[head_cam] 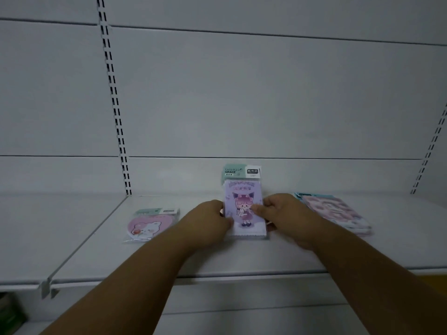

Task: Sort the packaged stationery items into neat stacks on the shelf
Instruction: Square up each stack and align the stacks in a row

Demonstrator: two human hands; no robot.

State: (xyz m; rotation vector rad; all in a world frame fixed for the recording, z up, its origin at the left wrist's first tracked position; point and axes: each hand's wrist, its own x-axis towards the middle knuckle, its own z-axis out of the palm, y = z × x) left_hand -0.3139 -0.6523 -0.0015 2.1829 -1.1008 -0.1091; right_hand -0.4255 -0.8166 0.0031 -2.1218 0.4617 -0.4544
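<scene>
Purple-fronted, the packet (243, 204) stands near upright at mid-shelf (217, 257), long axis vertical, its green header card on top, base touching the board. We pinch it from both sides: our left hand (208, 222) curls round its left edge, our right hand (285, 217) grips the right edge, thumb (257, 208) pressed on the front.

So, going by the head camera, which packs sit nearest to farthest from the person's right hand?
1. Purple girl pack, centre: the right hand holds its right edge, the left hand the other.
2. Pink stack, lying just to the right.
3. Heart-shaped bear pack, far left, beyond the left hand.
</scene>
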